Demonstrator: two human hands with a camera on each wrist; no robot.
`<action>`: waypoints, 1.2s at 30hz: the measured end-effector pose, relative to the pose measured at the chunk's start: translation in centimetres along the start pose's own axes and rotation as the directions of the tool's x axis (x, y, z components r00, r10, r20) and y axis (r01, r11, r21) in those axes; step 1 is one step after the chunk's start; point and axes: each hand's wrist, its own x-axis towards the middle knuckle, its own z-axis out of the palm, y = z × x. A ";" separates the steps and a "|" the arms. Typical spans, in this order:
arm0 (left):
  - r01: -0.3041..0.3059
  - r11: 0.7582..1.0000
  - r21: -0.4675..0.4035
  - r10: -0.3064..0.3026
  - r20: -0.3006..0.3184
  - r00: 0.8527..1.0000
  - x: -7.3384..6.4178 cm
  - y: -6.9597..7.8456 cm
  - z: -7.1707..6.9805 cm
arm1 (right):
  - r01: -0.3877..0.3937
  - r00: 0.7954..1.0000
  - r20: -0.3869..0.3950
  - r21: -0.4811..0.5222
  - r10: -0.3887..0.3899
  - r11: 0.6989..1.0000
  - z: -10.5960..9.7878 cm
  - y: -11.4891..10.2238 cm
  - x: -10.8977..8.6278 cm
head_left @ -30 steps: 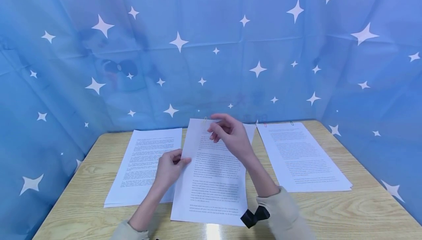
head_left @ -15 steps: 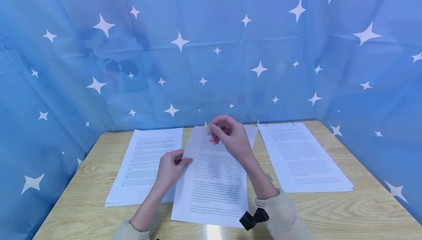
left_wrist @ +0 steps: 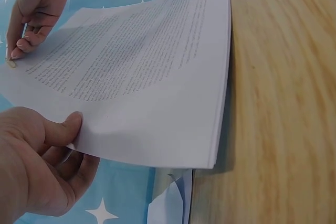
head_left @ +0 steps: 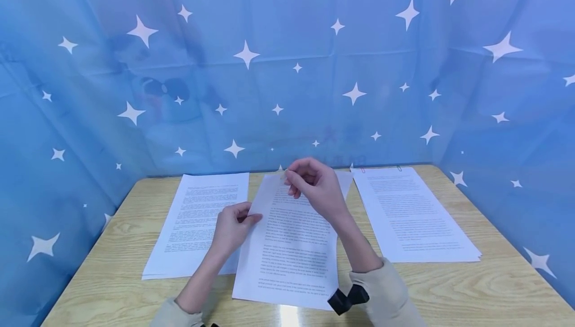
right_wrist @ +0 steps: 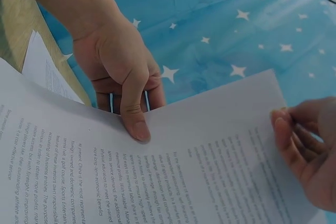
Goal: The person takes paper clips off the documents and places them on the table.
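In the head view a small stack of printed sheets [head_left: 292,252] is held up, tilted, over the middle of the table. My left hand [head_left: 232,229] grips its left edge, thumb on the printed face and fingers behind, as the right wrist view shows from the other side. At the top edge, my right hand [head_left: 319,187] pinches a small yellowish paper clip [left_wrist: 11,64] between thumb and forefinger; the left wrist view shows the clip at the sheet's margin. From the head, those fingertips mostly cover the clip. The sheets bow between the two hands.
Another pile of printed pages [head_left: 197,217] lies on the left of the wooden table [head_left: 485,297]. A third pile [head_left: 418,217] lies on the right, with a red clip [head_left: 363,170] and a green clip [head_left: 399,168] on its top edge. Behind hangs a blue star-patterned curtain [head_left: 305,107].
The held sheets' top edge has dropped slightly in the head view, and my right fingertips have closed on the clip, which showed free of them earlier. My left hand has barely moved.
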 end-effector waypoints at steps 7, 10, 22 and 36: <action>0.000 1.000 -0.004 0.000 0.010 1.000 0.0 0.0 -0.1 | 0.043 0.998 -0.051 0.007 -0.043 0.999 0.1 -0.2 0.1; 0.015 1.000 0.007 -0.015 0.011 1.000 0.1 -0.1 -0.1 | 0.059 0.995 -0.083 0.012 -0.057 0.998 -0.1 -0.3 0.1; 0.032 0.999 0.000 -0.032 -0.001 0.999 0.1 0.2 -0.1 | 0.070 0.991 -0.117 0.020 -0.068 0.997 -0.5 -1.5 -0.1; 0.053 0.999 -0.007 -0.053 -0.016 0.998 0.2 -0.1 -0.2 | 0.000 0.994 -0.110 -0.013 -0.002 1.000 -3.0 -1.4 -1.2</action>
